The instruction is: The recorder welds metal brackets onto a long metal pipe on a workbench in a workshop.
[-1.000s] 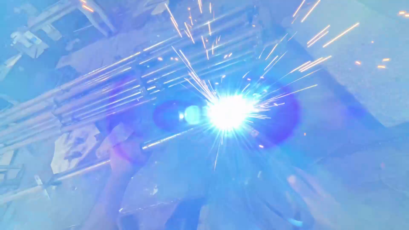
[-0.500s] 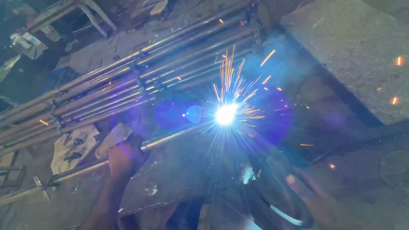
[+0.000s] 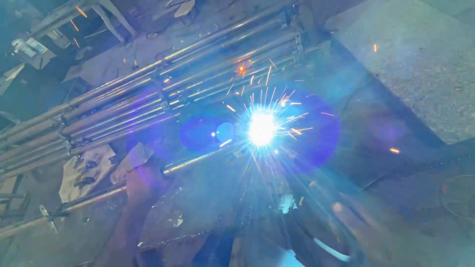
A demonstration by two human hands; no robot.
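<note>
A blinding white-blue welding arc [image 3: 261,129] burns at the end of a thin metal pipe [image 3: 195,160], throwing orange sparks up and to the right. My left hand [image 3: 143,180] is wrapped around that pipe at its left part. My right hand [image 3: 363,230] shows dimly at the lower right, blurred by glare; it seems to grip a dark welding holder with a cable [image 3: 331,249], though the fingers are hard to make out. The tip of the holder is lost in the arc light.
A welded frame of several long metal pipes [image 3: 163,94] lies diagonally across the floor behind the arc. A grey stone slab [image 3: 420,64] fills the upper right. Scraps of paper [image 3: 86,173] and metal offcuts lie at the left.
The spark shower has thinned and the glare has shrunk, so the pipes and floor show more plainly. Both hands have stayed in about the same places.
</note>
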